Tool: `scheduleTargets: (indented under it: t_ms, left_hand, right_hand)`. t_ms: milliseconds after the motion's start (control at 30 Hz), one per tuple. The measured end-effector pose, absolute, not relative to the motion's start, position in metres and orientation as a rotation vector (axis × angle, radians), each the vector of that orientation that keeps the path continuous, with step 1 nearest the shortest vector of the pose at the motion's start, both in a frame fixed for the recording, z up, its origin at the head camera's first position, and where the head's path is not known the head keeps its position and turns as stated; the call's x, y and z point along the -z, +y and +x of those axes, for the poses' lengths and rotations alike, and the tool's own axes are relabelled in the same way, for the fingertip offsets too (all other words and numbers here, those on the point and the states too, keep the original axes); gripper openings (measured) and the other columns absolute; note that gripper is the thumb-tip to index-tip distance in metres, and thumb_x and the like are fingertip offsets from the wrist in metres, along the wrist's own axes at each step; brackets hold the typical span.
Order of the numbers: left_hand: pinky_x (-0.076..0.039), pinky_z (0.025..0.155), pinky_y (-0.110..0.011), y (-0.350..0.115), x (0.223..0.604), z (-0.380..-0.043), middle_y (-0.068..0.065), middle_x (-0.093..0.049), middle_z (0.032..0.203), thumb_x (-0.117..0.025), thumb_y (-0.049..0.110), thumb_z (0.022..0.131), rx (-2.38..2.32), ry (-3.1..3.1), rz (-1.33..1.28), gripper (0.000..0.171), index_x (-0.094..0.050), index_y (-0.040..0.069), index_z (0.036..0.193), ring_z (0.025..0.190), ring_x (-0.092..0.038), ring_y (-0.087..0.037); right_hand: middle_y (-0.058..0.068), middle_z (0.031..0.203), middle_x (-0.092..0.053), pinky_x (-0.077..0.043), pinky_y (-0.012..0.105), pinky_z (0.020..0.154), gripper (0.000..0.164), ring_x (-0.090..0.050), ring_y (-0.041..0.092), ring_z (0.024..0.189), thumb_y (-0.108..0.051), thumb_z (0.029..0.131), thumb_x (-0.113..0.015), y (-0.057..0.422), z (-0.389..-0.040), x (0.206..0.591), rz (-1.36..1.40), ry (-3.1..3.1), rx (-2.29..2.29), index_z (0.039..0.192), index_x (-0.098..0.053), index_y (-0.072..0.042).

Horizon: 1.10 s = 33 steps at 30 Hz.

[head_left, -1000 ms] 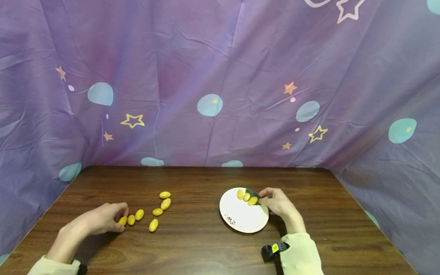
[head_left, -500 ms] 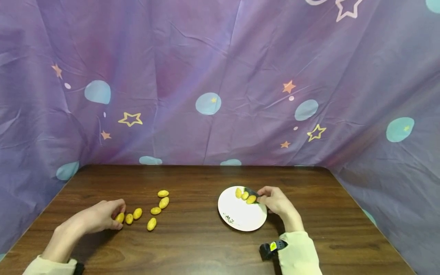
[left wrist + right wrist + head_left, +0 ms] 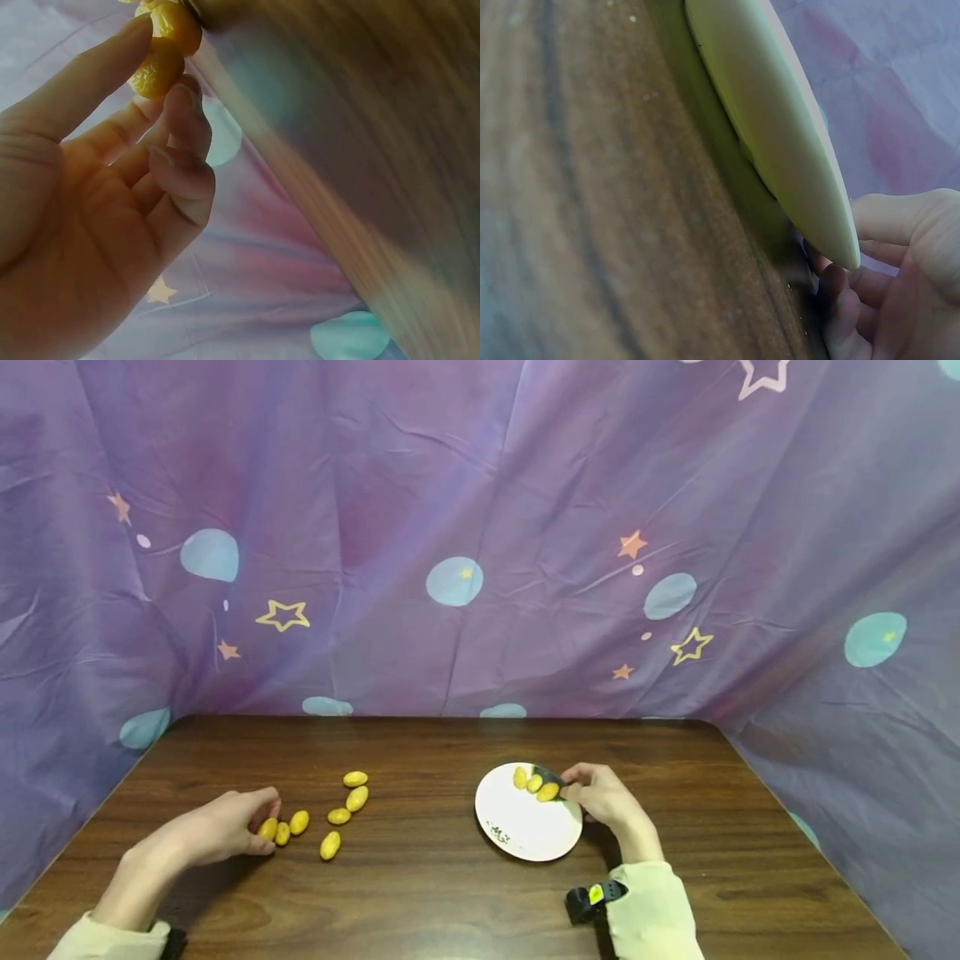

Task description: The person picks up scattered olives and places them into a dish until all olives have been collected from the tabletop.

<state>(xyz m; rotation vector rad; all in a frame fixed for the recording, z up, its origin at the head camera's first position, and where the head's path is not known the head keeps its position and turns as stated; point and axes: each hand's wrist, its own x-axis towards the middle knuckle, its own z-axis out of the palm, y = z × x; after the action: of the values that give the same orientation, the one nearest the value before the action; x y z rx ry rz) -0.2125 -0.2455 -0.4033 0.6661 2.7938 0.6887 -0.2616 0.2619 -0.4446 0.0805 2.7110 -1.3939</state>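
Note:
In the head view my left hand [image 3: 213,833] is low over the table's left side, pinching a yellow kumquat [image 3: 267,828] between thumb and fingers. The left wrist view has this wrinkled kumquat [image 3: 158,69] against the thumb, another touching it. That neighbouring kumquat [image 3: 282,834] is at the end of a short row with a further kumquat [image 3: 299,822]. My right hand [image 3: 611,800] grips the right rim of a white plate [image 3: 525,828]; the plate's underside [image 3: 780,127] shows in the right wrist view. Several kumquats [image 3: 535,783] lie near the plate's far rim, beside a dark patch.
Several loose kumquats [image 3: 357,799] lie on the brown wooden table [image 3: 420,893] between the left hand and the plate. A purple patterned cloth [image 3: 390,527] hangs behind the table and along its sides. A black strap device [image 3: 585,900] is on the right wrist.
The left hand shifted the pinched kumquat slightly left, then back right, close against its neighbour. The right hand stayed at the plate's rim. The head view drifted a little.

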Motion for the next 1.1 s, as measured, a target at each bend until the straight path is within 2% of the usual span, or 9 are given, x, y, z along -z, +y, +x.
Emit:
scheduleTargets:
  t_ms: [467, 1100]
  left_hand:
    - [-0.035, 0.051, -0.025, -0.234, 0.393, -0.211, 0.009, -0.045, 0.067, -0.082, 0.012, 0.074, -0.738, 2.838, 0.781, 0.035, -0.048, 0.013, 0.087, 0.057, -0.041, -0.005]
    - [-0.039, 0.051, -0.025, -0.176, 0.374, -0.225, 0.005, -0.049, 0.069, -0.081, 0.012, 0.078, -0.800, 2.809, 0.871, 0.032, -0.051, 0.012, 0.089, 0.058, -0.045, -0.007]
  right_hand:
    - [0.007, 0.086, -0.063, -0.045, 0.033, 0.055, 0.020, -0.055, 0.020, 0.070, -0.004, 0.087, -0.060, 0.260, -0.263, 0.444, 0.084, 2.692, 1.391, 0.106, -0.064, 0.001]
    - [0.007, 0.085, -0.063, -0.046, 0.033, 0.054, 0.019, -0.056, 0.020, 0.069, -0.004, 0.087, -0.061, 0.262, -0.263, 0.444, 0.095, 2.705, 1.381, 0.105, -0.064, 0.001]
